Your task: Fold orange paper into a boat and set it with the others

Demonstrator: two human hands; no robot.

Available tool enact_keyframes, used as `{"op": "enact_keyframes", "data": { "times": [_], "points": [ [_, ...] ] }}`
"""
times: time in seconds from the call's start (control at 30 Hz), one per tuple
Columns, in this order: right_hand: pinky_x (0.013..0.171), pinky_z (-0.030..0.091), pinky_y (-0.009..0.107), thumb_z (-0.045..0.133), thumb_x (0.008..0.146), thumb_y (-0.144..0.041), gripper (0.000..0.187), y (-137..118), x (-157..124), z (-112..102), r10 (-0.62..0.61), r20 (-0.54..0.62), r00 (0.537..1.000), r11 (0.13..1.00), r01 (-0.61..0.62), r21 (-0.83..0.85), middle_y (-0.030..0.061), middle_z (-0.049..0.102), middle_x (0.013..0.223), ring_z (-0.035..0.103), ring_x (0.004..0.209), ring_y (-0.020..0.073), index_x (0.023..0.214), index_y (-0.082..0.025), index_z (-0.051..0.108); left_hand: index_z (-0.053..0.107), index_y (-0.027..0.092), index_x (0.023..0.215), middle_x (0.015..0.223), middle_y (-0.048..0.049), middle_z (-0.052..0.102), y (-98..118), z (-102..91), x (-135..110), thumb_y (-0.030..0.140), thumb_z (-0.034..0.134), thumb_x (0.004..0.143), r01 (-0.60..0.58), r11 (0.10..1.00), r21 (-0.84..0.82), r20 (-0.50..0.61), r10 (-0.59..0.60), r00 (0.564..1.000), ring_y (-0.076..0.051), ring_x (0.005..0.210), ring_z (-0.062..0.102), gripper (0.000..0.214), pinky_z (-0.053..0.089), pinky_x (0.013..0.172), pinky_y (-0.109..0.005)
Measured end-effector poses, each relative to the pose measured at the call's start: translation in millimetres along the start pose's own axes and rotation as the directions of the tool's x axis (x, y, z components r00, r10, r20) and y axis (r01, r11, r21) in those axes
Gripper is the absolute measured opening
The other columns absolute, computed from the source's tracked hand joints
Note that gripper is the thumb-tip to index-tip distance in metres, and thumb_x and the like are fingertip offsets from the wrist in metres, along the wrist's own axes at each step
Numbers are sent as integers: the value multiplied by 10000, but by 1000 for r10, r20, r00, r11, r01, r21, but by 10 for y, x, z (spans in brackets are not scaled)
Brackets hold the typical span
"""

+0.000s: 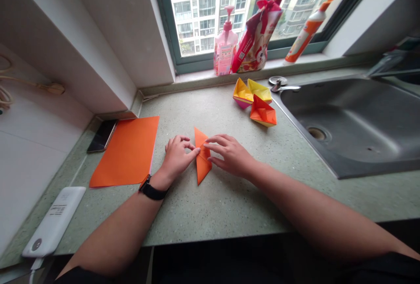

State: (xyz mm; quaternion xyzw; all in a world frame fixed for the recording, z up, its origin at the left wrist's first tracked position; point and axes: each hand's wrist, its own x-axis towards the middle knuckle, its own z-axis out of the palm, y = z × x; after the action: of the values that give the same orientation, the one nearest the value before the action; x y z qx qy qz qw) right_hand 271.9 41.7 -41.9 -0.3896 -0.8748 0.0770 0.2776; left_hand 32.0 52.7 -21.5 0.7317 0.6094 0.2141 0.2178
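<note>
A folded piece of orange paper [203, 168] lies on the countertop in front of me, pointed at its far and near ends. My left hand [177, 155], with a black watch [152, 189] on its wrist, has its fingers curled and its thumb tip pressed on the paper's left side. From the right, my right hand [231, 155] reaches over the paper with fingers stretched and apart, fingertips resting on its upper part. The right thumb is close to the paper's right edge; whether it grips underneath is hidden.
Left of my hands lie orange sheets [129, 152], a dark phone [102, 136] and a white power bank [55, 220]. Folded paper boats [263, 113] stand near the sink [341, 170]. A pink pump bottle [225, 50], a red bag [259, 34] and an orange-white bottle [305, 34] line the windowsill.
</note>
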Motion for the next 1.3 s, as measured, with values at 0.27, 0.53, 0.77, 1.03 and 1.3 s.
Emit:
{"op": "enact_keyframes", "data": {
  "times": [0.27, 0.53, 0.77, 1.03, 1.3],
  "points": [
    [1157, 505, 539, 809, 961, -351, 375, -21, 11, 36, 126, 170, 977, 992, -119, -53, 85, 765, 1440, 658, 1361, 340, 1327, -269, 803, 736, 200, 1069, 1368, -167, 651, -82, 95, -53, 367, 781, 960, -204, 968, 143, -76, 217, 973, -389, 1371, 563, 204, 437, 1210, -606],
    [1222, 427, 624, 780, 983, -356, 446, -129, 20, 1, 209, 236, 949, 973, -178, -148, 68, 724, 1513, 624, 1419, 378, 1422, -284, 755, 513, 195, 1612, 1680, -164, 537, -93, 195, -50, 302, 438, 1122, -503, 861, 78, 221, 477, 850, -300, 1617, 434, 507, 242, 1374, -571],
    [1246, 372, 666, 763, 997, -352, 455, -165, 22, 0, 220, 251, 943, 964, -172, -201, 55, 695, 1554, 589, 1444, 404, 1445, -274, 740, 458, 195, 1674, 1739, -167, 463, -120, 175, 13, 381, 425, 1125, -479, 867, 138, 296, 425, 855, -313, 1639, 395, 580, 156, 1373, -601],
    [1162, 427, 538, 793, 977, -321, 125, -193, -10, -77, 131, 204, 970, 974, -87, -210, 63, 835, 1246, 688, 1206, 334, 1066, -284, 873, 561, 207, 1611, 1698, -151, 523, -3, 166, 48, 377, 507, 1057, -457, 860, 227, 274, 394, 877, -351, 1555, 476, 583, 274, 1318, -564],
    [938, 515, 450, 835, 944, -350, 130, -227, 5, -112, 150, 227, 962, 969, -96, -229, 122, 792, 1164, 675, 1049, 315, 1012, -257, 896, 506, 235, 1655, 1714, -122, 509, -14, 264, -15, 310, 429, 1072, -438, 854, 281, 237, 380, 894, -323, 1580, 442, 592, 183, 1356, -586]
  ]
}}
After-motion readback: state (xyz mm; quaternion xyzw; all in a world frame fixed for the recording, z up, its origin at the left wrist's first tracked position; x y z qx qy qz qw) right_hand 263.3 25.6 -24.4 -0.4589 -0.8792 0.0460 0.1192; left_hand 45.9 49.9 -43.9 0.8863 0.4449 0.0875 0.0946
